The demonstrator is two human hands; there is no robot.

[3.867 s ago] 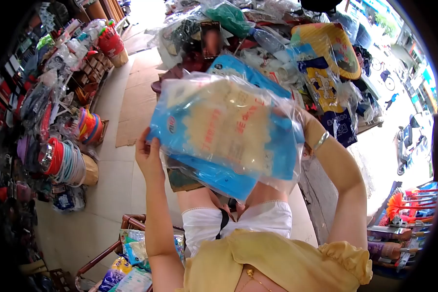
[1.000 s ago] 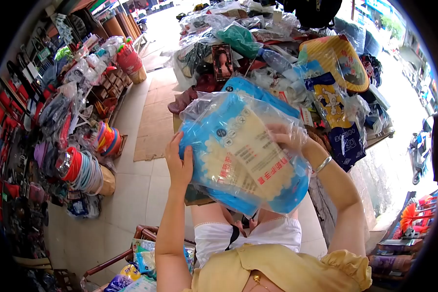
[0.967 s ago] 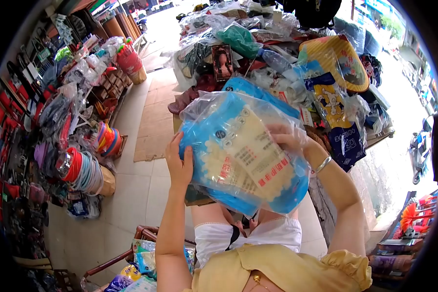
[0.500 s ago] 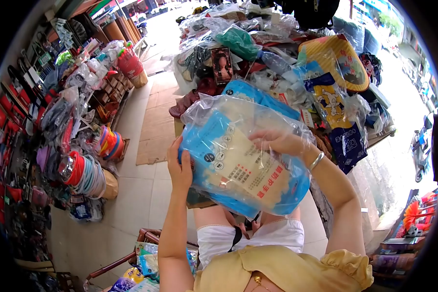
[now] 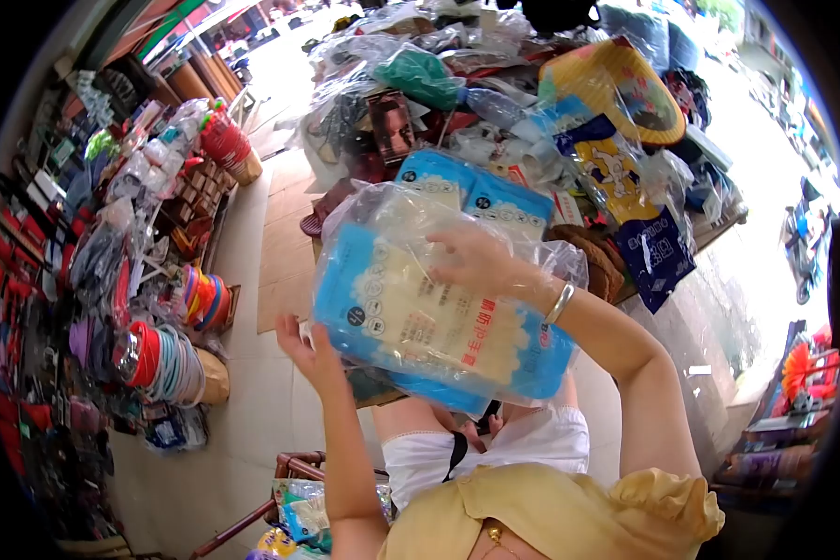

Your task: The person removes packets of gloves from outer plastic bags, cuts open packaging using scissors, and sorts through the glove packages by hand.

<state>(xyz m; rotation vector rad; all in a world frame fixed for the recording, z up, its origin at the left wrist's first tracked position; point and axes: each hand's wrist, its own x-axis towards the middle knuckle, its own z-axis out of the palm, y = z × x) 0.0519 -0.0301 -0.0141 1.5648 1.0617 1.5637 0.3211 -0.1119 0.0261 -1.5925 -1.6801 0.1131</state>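
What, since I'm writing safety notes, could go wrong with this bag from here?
The clear bag might slip: the left hand is spread open at its edge, not clasping it. The plastic could also snag or tear, since the bracelet lies close to it.

Yellow ruffle-sleeved top (image 5: 541, 513), white shorts (image 5: 537, 448), silver bangle (image 5: 559, 303), gold pendant (image 5: 495, 536).

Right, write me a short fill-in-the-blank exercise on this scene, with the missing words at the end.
1. The silver bracelet circles the person's ____ wrist.
2. The large characters on the package by the right hand are printed in ____.
3. The person's shorts are mainly ____.

Missing words: right; red; white.
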